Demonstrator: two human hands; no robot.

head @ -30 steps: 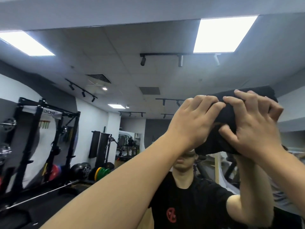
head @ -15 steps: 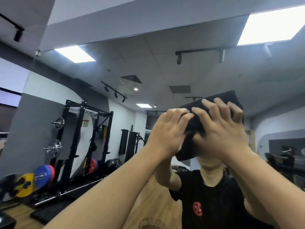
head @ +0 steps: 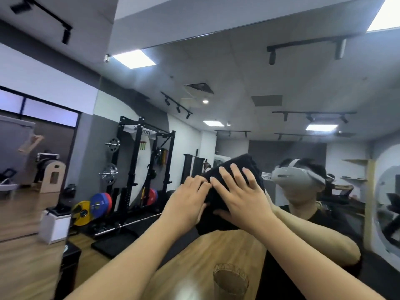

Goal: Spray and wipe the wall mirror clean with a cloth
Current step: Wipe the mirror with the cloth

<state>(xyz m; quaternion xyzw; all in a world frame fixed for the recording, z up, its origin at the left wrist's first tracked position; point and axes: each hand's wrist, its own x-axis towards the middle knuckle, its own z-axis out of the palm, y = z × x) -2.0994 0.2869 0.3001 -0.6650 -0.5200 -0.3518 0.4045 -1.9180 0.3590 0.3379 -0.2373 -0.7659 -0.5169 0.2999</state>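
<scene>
Writing: mirrored white lettering is seen on the black squat rack crossbar in the reflection, reading roughly "ROGUE" reversed; only part of it is legible. No other text can be read.

Hands: both arms are extended up and forward toward the wall mirror. The left hand is laid on the lower-left part of the black cloth, fingers together and curled slightly over its edge. The right hand is pressed flat on the cloth, fingers spread and extended, thumb tucked under the cloth's lower edge. Neither hand is closed into a fist; the cloth is pinned against the glass rather than clenched.

Cloth: held against the mirror at roughly mid-height, well away from the mirror's top edge and left edge. It is bunched into an elongated wad, long axis tilted, running from lower left to upper right.

Reflection: a grey headset is seen just right of the cloth. Coloured weight plates are seen at the rack's base, toward the mirror's lower-left corner.
</scene>
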